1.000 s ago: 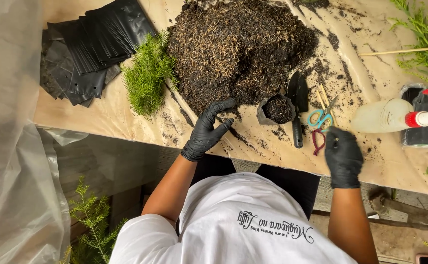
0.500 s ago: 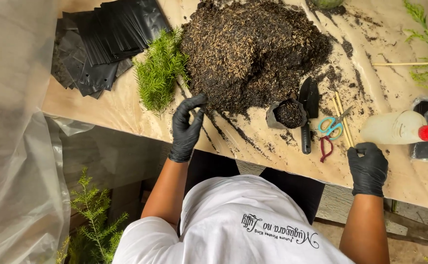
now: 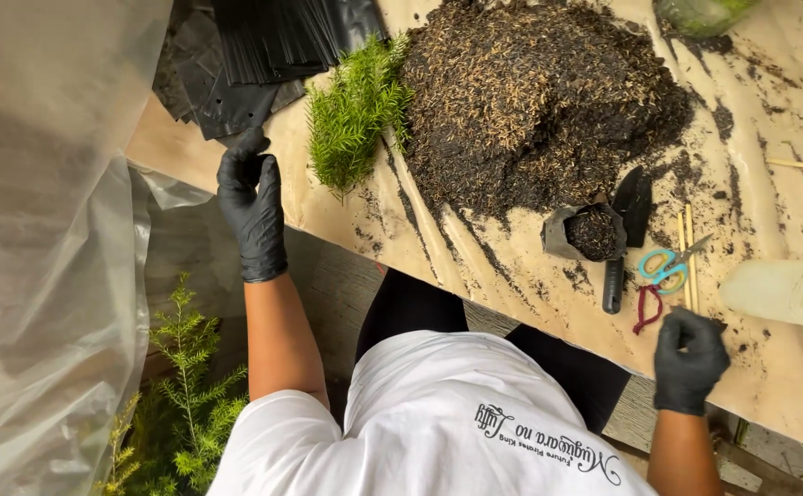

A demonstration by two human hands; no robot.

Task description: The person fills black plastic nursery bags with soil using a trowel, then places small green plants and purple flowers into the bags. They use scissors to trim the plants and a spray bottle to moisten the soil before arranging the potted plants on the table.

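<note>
My left hand (image 3: 252, 211), in a black glove, stretches out past the table's left end with its fingers apart. Its fingertips touch the lowest of a stack of flat black plastic bags (image 3: 263, 55). A bunch of green feathery cuttings (image 3: 355, 115) lies just right of that hand. My right hand (image 3: 689, 358), also gloved, rests curled on the paper-covered table (image 3: 502, 276) with nothing visible in it. It sits just below a red string (image 3: 645, 308) and blue-handled scissors (image 3: 666, 266). A large heap of dark soil (image 3: 539, 101) fills the middle.
A small black bag filled with soil (image 3: 589, 230) stands beside a black trowel (image 3: 623, 230). Thin wooden sticks (image 3: 686, 257) and a white bottle (image 3: 782, 289) lie at the right. Clear plastic sheeting (image 3: 43, 230) hangs at the left, over a small conifer plant (image 3: 185, 395).
My left hand has left the edge of the soil heap and moved left, past the green cuttings, to the black bags. My right hand has stayed by the scissors.
</note>
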